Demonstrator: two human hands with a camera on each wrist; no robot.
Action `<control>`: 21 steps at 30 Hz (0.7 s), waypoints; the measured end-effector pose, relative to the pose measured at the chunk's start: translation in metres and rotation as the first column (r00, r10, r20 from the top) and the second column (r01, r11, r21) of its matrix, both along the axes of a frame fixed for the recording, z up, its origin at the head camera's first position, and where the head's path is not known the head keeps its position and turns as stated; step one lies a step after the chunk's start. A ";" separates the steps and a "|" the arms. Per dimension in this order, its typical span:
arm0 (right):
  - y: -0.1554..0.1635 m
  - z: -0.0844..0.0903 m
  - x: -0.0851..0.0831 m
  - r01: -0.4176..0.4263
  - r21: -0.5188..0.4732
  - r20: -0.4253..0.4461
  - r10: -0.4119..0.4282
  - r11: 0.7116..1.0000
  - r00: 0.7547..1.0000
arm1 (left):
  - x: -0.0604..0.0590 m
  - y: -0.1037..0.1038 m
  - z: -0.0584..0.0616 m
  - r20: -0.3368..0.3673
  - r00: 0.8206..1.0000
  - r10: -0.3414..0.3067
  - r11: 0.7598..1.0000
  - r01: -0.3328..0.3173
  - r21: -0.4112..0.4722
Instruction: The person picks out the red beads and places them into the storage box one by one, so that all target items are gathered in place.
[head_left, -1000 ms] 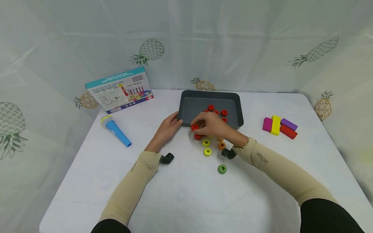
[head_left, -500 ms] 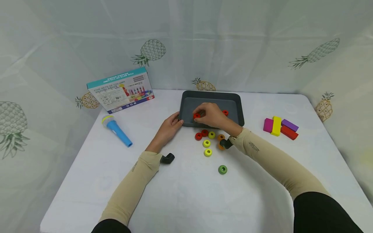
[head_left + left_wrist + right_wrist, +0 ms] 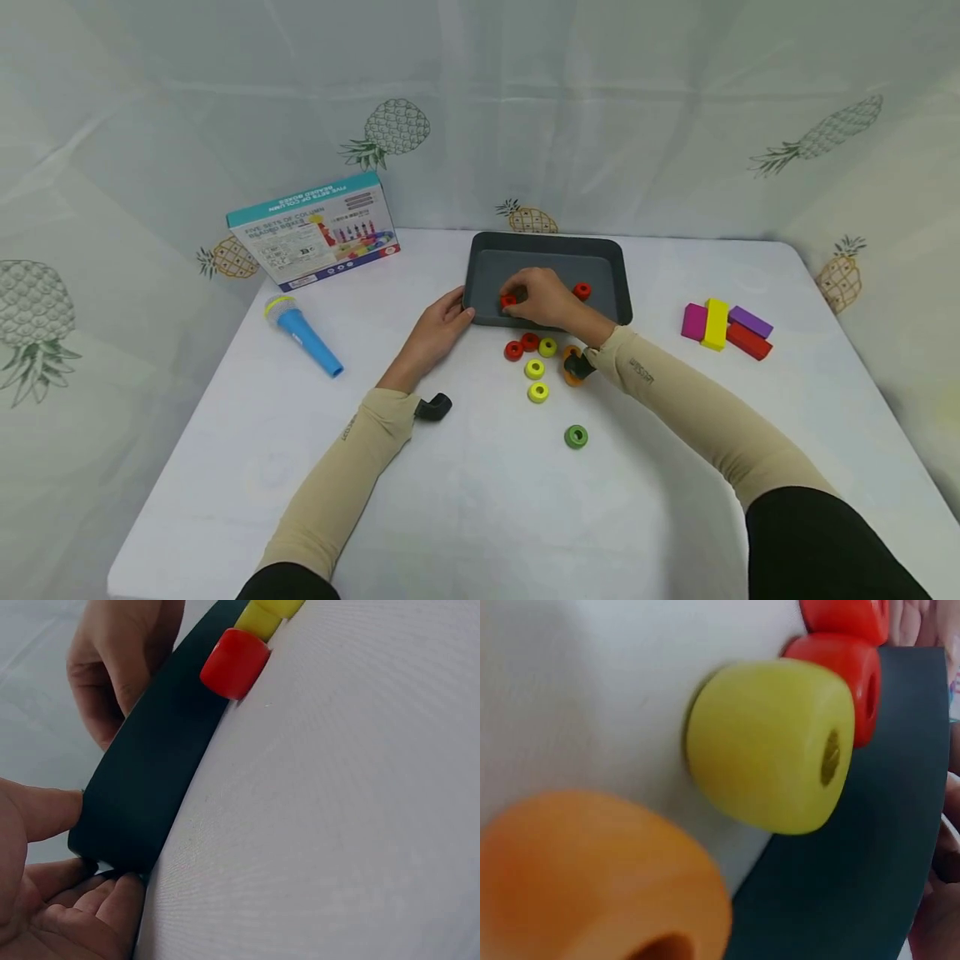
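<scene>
A dark grey tray [image 3: 619, 283] sits at the table's back middle. My left hand [image 3: 454, 317] grips its front left corner, thumb [image 3: 41, 812] on the wall [image 3: 150, 780] and fingers curled beneath. My right hand [image 3: 514, 302] is inside the tray near its front left, pinching a red bead [image 3: 507, 301] low over the floor. Another red bead [image 3: 582, 291] lies in the tray; my hand hides the rest. Just in front of the tray lie two red beads [image 3: 513, 350], three yellow beads [image 3: 534, 368], an orange bead [image 3: 592, 877] and a green bead [image 3: 576, 436].
A boxed toy set [image 3: 313, 231] leans on the curtain at the back left. A blue toy microphone [image 3: 302, 335] lies left of my left hand. Coloured blocks [image 3: 722, 323] are grouped at the right. Pineapple-print curtains close in the table on three sides.
My right hand lifted a red bead from the table in front of the tray, carried it over the front wall and now holds it low inside. The left hand stayed on the corner.
</scene>
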State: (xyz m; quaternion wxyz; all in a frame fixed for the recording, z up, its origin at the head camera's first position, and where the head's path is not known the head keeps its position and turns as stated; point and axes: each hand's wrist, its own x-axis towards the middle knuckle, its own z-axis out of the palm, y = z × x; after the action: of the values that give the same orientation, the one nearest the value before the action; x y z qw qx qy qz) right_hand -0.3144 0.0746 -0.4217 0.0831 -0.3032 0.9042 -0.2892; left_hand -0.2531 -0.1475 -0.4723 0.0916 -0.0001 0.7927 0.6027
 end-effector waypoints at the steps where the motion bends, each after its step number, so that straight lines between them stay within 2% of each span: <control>1: 0.000 0.000 0.000 0.002 0.009 0.002 -0.002 1.000 1.000 | 0.000 0.000 0.000 0.001 1.000 -0.002 1.000 0.002 0.002; 9: -0.002 -0.001 -0.003 0.011 0.062 0.033 -0.013 0.998 0.999 | 0.000 -0.002 0.001 0.000 1.000 -0.014 1.000 0.014 0.024; 16: -0.003 -0.002 -0.004 0.006 0.094 0.065 -0.012 0.996 0.998 | 0.001 -0.002 -0.001 0.012 1.000 -0.002 1.000 0.003 -0.013; 21: -0.003 -0.002 -0.005 0.011 0.097 0.087 -0.020 0.995 0.996 | 0.000 -0.001 0.000 0.006 1.000 -0.006 1.000 0.006 -0.008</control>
State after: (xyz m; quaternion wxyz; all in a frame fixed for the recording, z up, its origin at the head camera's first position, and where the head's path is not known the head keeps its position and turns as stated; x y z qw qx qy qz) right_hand -0.3198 0.0716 -0.4233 0.1348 -0.2789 0.9149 -0.2590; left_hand -0.2535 -0.1487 -0.4722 0.0960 0.0001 0.7947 0.5993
